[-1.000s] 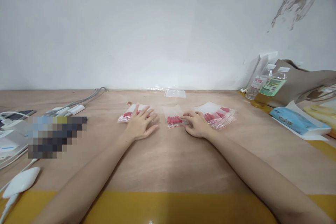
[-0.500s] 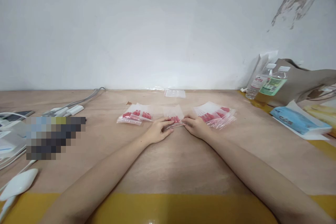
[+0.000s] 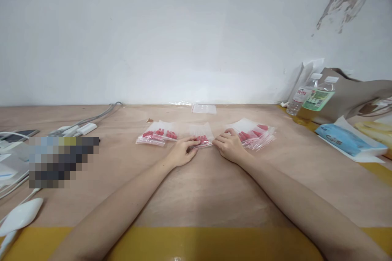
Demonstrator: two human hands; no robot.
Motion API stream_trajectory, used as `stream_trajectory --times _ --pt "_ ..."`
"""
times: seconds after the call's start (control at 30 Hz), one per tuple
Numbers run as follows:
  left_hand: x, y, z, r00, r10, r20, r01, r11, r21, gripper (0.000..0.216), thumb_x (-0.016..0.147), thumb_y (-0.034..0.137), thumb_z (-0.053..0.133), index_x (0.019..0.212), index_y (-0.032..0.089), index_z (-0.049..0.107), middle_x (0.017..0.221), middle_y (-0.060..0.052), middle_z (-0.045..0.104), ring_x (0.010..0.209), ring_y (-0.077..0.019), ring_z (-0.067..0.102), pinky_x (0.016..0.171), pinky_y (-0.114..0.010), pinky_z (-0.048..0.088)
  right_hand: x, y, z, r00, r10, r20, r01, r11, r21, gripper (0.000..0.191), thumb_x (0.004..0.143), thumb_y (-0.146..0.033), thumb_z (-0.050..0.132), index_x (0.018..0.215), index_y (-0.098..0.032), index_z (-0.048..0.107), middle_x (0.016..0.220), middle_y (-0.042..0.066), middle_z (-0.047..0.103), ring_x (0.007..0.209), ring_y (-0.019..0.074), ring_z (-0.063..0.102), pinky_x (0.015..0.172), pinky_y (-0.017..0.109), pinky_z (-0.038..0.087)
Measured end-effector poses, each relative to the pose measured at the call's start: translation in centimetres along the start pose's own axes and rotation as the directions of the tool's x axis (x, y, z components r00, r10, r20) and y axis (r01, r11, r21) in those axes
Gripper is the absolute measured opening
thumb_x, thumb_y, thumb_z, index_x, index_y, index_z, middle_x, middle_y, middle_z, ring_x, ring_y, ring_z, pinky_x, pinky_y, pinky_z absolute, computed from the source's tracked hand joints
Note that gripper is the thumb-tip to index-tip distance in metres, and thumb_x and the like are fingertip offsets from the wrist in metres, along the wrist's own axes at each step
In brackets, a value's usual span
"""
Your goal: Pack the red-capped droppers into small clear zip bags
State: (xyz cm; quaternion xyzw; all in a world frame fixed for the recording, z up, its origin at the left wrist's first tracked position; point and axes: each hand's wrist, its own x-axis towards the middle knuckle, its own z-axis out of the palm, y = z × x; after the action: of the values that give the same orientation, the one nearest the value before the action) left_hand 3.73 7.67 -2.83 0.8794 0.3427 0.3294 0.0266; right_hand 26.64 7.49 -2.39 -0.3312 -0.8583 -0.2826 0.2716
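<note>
A small clear zip bag (image 3: 201, 131) with several red pieces inside lies flat on the table between my hands. My left hand (image 3: 183, 150) pinches its near left corner, thumb below and fingers over the edge. With curled fingers, my right hand (image 3: 228, 144) grips the near right corner of the same bag; its fingertips are partly hidden. To the left lies a group of similar bags (image 3: 159, 131) with red pieces. Just beyond my right hand, more filled bags (image 3: 259, 134) overlap in a fanned pile.
Flat white bags (image 3: 204, 109) lie near the wall. Chargers and cables (image 3: 73, 128), a white device (image 3: 23, 215) and a blurred dark patch are on the left. Two bottles (image 3: 320, 100), a blue tissue pack (image 3: 349, 140) and a grey bag (image 3: 358, 94) stand or lie at right.
My left hand has shifted slightly left. The fingers of my right hand have bent more, its knuckles raised at the bag's right corner. The bags at both sides lie as before.
</note>
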Motion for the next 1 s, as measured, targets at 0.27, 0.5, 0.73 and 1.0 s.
stream_trajectory --times 0.27,0.5,0.73,1.0 --pt "0.0 -0.1 0.2 0.999 0.027 -0.02 -0.027 0.999 0.027 0.029 0.079 0.023 0.056 0.107 0.02 0.062 0.109 -0.007 0.061 0.101 -0.0203 0.057 0.089 -0.034 0.046 0.0 0.5 -0.3 0.998 -0.016 -0.064 0.015 1.0 -0.021 0.023 0.084 -0.012 0.043 0.08 -0.022 0.063 0.068 -0.002 0.064 0.07 0.0105 0.049 0.09 0.037 0.02" --pt "0.0 -0.2 0.1 0.997 0.062 -0.036 -0.06 0.996 0.063 0.028 0.081 0.023 0.053 0.107 0.021 0.061 0.109 -0.006 0.061 0.099 -0.019 0.058 0.086 -0.032 0.048 0.0 0.9 -0.4 0.985 -0.148 -0.091 0.139 0.985 -0.1 0.025 0.086 -0.011 0.041 0.079 -0.023 0.062 0.069 -0.004 0.063 0.069 0.0092 0.048 0.094 0.038 0.018" --pt "0.6 0.5 0.2 0.986 0.151 -0.068 -0.139 0.979 0.148 0.031 0.079 0.022 0.056 0.11 0.018 0.058 0.109 -0.007 0.059 0.101 -0.0199 0.056 0.087 -0.034 0.048 0.3 -0.2 -0.1 0.998 0.044 -0.045 -0.042 0.998 0.04 0.019 0.081 -0.014 0.044 0.075 -0.02 0.061 0.067 -0.001 0.062 0.071 0.0121 0.05 0.094 0.041 0.017" --pt "1.5 0.9 0.7 0.941 0.334 -0.053 -0.306 0.907 0.291 0.018 0.087 0.016 0.044 0.09 0.015 0.062 0.09 -0.007 0.065 0.09 -0.0181 0.059 0.081 -0.033 0.049 1.4 -2.6 -0.2 0.961 0.269 0.071 -0.277 0.938 0.209 0.019 0.081 -0.026 0.049 0.07 -0.018 0.06 0.068 0.002 0.064 0.071 0.0143 0.052 0.088 0.038 0.021"
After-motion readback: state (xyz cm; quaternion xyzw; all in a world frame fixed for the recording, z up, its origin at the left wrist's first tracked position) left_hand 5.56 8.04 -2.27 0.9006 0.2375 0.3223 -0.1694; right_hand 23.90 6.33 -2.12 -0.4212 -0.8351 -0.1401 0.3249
